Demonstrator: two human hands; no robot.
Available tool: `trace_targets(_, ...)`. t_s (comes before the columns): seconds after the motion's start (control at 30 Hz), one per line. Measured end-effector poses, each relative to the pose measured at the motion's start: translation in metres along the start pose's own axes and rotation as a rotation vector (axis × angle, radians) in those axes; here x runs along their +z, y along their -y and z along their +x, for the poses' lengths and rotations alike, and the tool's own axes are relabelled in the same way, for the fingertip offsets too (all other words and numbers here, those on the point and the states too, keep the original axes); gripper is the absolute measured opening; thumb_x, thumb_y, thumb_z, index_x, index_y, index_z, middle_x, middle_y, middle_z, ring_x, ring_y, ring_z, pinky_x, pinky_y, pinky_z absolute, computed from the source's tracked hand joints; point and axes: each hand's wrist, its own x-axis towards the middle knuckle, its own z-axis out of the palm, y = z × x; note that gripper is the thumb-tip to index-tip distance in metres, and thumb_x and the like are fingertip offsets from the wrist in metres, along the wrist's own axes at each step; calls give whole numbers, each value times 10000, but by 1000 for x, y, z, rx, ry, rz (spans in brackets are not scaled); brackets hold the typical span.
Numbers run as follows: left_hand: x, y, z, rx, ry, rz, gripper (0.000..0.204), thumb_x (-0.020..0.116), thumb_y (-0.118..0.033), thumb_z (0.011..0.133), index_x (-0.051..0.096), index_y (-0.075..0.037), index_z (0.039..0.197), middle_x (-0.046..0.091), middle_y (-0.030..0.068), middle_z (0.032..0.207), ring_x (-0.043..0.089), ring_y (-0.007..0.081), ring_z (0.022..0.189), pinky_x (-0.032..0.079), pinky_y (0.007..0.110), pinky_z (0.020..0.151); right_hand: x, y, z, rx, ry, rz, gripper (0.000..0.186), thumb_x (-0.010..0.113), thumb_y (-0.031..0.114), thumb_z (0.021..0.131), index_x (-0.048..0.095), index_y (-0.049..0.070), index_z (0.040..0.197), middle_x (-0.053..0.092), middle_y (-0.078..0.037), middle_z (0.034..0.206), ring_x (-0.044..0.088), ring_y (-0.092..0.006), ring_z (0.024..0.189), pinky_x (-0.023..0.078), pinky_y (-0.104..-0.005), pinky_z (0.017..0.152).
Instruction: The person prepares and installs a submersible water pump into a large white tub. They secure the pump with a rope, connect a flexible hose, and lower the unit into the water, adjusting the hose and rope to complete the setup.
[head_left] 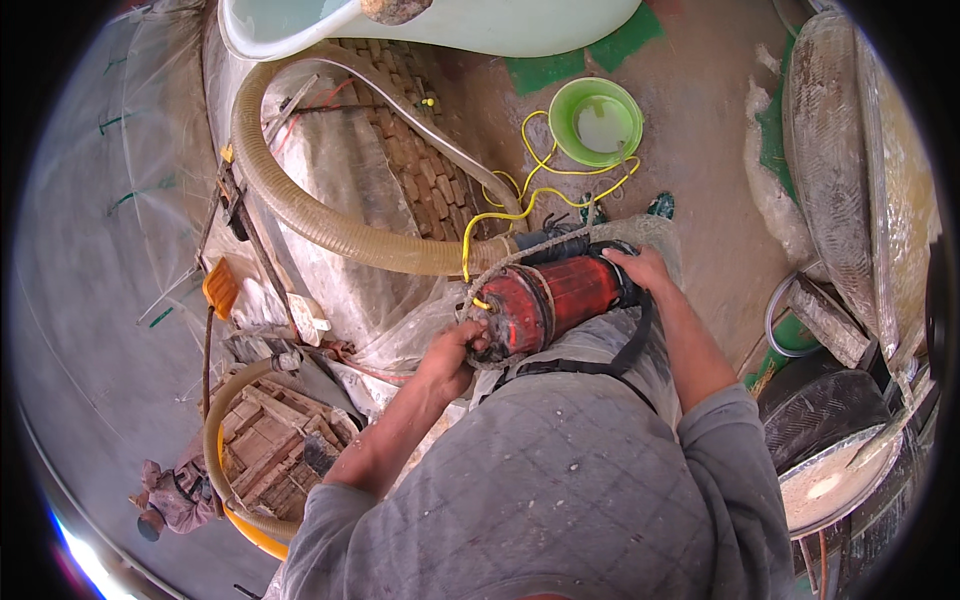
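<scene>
1. Extends bare left forearm [400, 425] forward and inward.
2. Curls left hand [455, 352] closely, almost into a fist.
3. Angles bare right forearm [694, 345] forward and inward.
4. Holds right hand [640, 267] farther forward, fingers [613, 257] pointing left.

White tub [490, 38]: cropped at top. Distant person [183, 503]: detail too small. Red cylinder [572, 296]: partly covered by right hand [642, 269].

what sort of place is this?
Probably a rough work yard or building site; the exact trade isn't clear. Pointers: stacked bricks, a thick ribbed hose and a grimy red pump-like cylinder.
</scene>
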Motion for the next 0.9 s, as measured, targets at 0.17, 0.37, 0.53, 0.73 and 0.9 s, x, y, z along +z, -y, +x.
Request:
trace_targets(0.17, 21, 2, -25, 37, 30, -44, 39, 605, -65, 913, 569, -57, 905, 523, -2, 761, 470, 120, 686, 392, 253, 690, 4, -1, 10, -7, 174, 333, 1016, 733, 662, 738, 529, -181, 1267, 636, -291, 1199, 638, -333, 1122, 504, -404, 947)
trace_targets(0.37, 31, 11, -33, 28, -59, -13, 86, 626, -135, 907, 562, -77, 911, 532, 9, 754, 495, 142, 729, 393, 283, 738, 30, -12, 50, 103, 270, 493, 1004, 630, 694, 824, 477, -153, 1343, 559, -272, 1331, 563, -311, 1224, 437, -405, 1029)
trace_targets(0.53, 39, 17, -41, 113, -46, 94, 61, 599, -121, 911, 575, -66, 903, 538, 19, 777, 493, 157, 757, 379, 287, 756, 52, -22, 77, 139, 413, 629, 963, 542, 764, 840, 493, -16, 1403, 539, -166, 1402, 489, -271, 1305, 386, -456, 1065)
trace_targets(0.73, 45, 17, -48, 47, -32, 17, 81, 609, -141, 916, 570, -71, 900, 530, 14, 780, 500, 161, 783, 388, 292, 784, 98, -54, 104, 302, 619, 1125, 703, 485, 650, 937, 633, 24, 1220, 702, -143, 1126, 680, -277, 1024, 531, -474, 908)
trace_targets(0.9, 45, 23, -41, 77, -50, -5, 85, 615, -122, 923, 579, -56, 963, 549, 27, 801, 533, 176, 798, 412, 308, 810, 99, -54, 107, 416, 996, 1329, 613, 503, 554, 967, 628, 28, 1257, 704, -169, 1139, 679, -308, 1068, 516, -509, 979)
